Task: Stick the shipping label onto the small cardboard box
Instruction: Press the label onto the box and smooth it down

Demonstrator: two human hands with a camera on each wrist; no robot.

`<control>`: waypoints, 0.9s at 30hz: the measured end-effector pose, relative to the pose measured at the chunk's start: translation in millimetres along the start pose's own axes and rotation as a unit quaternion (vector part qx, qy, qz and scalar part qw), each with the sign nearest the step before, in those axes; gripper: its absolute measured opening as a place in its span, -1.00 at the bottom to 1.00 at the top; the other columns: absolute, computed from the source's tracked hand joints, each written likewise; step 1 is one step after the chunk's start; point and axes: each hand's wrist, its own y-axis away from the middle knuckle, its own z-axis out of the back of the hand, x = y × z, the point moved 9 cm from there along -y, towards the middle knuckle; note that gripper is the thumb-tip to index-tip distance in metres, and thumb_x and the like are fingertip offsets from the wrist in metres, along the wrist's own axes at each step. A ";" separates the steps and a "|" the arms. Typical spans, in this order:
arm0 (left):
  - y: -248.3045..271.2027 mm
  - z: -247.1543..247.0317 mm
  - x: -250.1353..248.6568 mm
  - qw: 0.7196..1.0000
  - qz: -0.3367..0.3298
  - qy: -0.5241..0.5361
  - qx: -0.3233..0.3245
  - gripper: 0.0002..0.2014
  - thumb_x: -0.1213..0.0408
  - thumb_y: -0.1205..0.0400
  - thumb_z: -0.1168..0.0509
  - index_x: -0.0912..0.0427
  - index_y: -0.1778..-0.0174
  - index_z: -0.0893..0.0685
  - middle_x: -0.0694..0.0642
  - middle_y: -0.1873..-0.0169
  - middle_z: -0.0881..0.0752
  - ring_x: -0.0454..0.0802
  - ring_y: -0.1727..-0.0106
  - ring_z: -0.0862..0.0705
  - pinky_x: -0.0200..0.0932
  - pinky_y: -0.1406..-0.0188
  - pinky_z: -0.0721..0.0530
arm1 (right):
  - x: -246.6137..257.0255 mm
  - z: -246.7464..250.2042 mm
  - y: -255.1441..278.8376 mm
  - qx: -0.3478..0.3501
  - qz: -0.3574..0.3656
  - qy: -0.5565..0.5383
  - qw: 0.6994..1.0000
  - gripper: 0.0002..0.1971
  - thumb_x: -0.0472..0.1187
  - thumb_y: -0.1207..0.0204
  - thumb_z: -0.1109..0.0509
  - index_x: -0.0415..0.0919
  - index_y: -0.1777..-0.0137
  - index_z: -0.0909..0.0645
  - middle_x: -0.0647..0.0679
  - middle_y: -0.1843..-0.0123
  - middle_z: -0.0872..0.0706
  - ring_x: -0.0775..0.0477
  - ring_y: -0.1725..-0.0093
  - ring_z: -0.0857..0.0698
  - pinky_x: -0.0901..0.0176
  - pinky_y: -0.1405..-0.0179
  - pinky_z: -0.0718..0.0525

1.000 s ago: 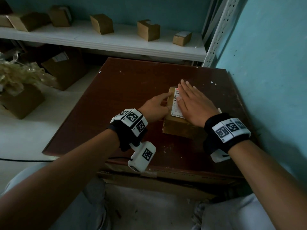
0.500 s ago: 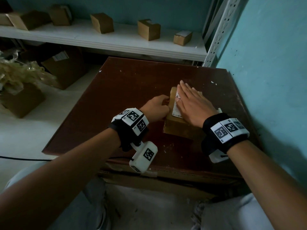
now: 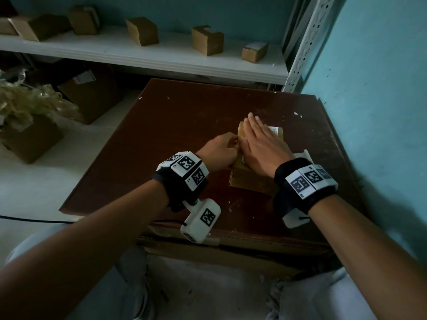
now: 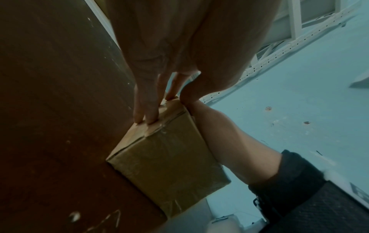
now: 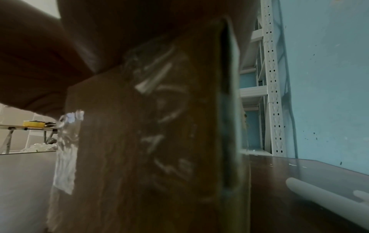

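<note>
The small cardboard box (image 3: 250, 182) stands on the dark brown table (image 3: 184, 116), right of its middle. My right hand (image 3: 258, 144) lies flat on the box's top, fingers straight, pressing on the white shipping label (image 3: 274, 130); only the label's far right corner shows. My left hand (image 3: 221, 151) holds the box's left side. In the left wrist view its fingers (image 4: 147, 110) press the side of the box (image 4: 169, 165) and the thumb sits on the top edge. The right wrist view is filled by the box's taped face (image 5: 149, 141).
A curled white backing strip (image 3: 305, 157) lies on the table right of the box, near the blue wall (image 3: 369, 112). A white shelf (image 3: 161, 56) behind the table carries several small boxes. Larger cartons (image 3: 92, 98) stand on the floor at the left.
My right hand has slid left across the label, so the label's left part is now covered. My left index finger has drawn back from the top to the box's side.
</note>
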 end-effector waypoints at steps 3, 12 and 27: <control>1.1 0.1 -1.2 1.000 -0.010 -0.011 -0.002 -0.58 0.28 -0.72 -0.14 0.16 -0.53 -0.38 0.22 -0.33 -0.59 0.16 -0.21 -0.68 0.20 -0.19 -0.71 | 0.8 0.1 -0.6 -0.002 -0.003 -0.002 1.000 -0.39 0.05 -0.76 0.30 -0.27 -0.71 0.21 -0.15 -0.74 0.23 -0.04 -0.72 0.20 0.11 -0.67 0.17; 1.7 0.0 -1.4 0.999 -0.014 -0.037 0.002 -0.61 0.31 -0.69 -0.14 0.14 -0.47 -0.42 0.20 -0.25 -0.61 0.15 -0.17 -0.69 0.19 -0.17 -0.72 | 3.0 2.5 -2.7 -0.005 -0.029 -0.017 0.999 -0.39 0.05 -0.77 0.29 -0.28 -0.71 0.18 -0.16 -0.74 0.21 -0.06 -0.72 0.17 0.06 -0.69 0.12; -0.2 1.6 -3.5 0.997 -0.021 -0.071 0.001 -0.63 0.32 -0.68 -0.19 0.15 -0.43 -0.46 0.16 -0.28 -0.61 0.12 -0.22 -0.65 0.17 -0.21 -0.70 | -6.2 0.5 -16.5 0.006 -0.036 -0.047 0.998 -0.42 0.00 -0.78 0.25 -0.27 -0.71 0.19 -0.15 -0.74 0.22 -0.03 -0.72 0.19 0.14 -0.64 0.21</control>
